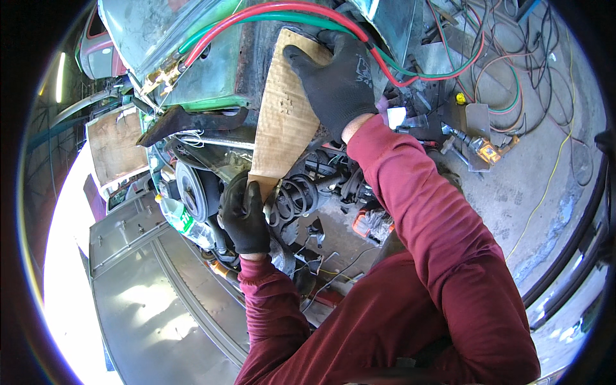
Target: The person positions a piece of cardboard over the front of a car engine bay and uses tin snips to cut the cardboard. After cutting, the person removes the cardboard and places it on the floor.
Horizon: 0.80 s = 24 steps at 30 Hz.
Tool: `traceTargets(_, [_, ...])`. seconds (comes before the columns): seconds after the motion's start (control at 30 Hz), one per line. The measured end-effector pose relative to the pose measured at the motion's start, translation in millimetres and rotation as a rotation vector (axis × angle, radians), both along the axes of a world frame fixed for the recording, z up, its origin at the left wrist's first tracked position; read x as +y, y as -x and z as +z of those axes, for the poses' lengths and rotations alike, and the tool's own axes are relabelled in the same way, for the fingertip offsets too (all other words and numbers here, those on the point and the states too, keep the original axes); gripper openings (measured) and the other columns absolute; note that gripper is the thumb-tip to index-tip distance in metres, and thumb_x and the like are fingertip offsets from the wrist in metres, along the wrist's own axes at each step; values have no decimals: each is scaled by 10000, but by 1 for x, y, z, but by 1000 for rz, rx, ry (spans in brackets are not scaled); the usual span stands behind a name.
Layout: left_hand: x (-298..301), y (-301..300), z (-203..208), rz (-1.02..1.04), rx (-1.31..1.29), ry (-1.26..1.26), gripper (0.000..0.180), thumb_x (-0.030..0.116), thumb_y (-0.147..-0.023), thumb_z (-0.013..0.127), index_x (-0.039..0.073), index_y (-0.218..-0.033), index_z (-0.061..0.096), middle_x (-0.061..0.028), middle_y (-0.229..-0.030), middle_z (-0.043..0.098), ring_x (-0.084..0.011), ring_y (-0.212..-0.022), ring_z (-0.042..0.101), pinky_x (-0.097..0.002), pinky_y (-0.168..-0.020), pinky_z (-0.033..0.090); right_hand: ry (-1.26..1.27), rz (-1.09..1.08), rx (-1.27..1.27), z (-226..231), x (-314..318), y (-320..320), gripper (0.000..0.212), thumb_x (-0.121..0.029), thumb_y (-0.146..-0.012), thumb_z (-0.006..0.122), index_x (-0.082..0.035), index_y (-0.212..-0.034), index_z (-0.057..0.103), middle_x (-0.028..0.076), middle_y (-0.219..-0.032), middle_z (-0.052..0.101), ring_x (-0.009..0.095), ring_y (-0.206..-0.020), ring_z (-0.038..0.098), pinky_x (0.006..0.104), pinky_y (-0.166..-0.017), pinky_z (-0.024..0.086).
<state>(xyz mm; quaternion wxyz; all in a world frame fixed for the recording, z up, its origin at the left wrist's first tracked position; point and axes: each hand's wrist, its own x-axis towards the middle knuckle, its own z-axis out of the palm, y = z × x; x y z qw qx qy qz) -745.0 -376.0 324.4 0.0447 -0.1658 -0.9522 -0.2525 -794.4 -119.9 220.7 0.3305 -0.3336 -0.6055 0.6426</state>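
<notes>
A long tan piece of cardboard (282,109), narrower at its near end, lies tilted against the green car body (218,70). My left hand (245,217), in a black glove, pinches its near tip, where a small flap is folded. Over its far right edge rests my right hand (340,83), gloved too, with the thumb on the board's face and the fingers curled at the edge. Part of the bodywork behind the cardboard is hidden. Just below it shows a coil spring (296,200).
A red hose (276,8) and a green hose (301,17) arch over the cardboard from brass fittings (163,76). A clear bottle (186,221) stands left of my left hand. On the floor at right lie a yellow power tool (486,151) and tangled cables (545,58). A grey metal panel (154,289) fills the lower left.
</notes>
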Motion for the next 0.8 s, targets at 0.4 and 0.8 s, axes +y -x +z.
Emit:
traceTargets(0.4, [1,-2,-2,56,20,-27,170,104,-950,706,-45,-1030,726,-181,-1135,748,-311,-1065,697,-415,-971,506,-1,-14,118,-15,5,4,491,-386,-840,813,5,-1098,665,228,-1069,656,418,-1043,604,516,-936,480])
traceTargets(0.8, [-2,2,2,26,19,11,205,95,-932,731,-33,-1091,745,-178,-1170,745,-311,-1111,683,-417,-1002,498,-184,17,-62,15,0,4,722,-405,-852,842,88,-1311,581,252,-1176,651,316,-1040,685,449,-936,537])
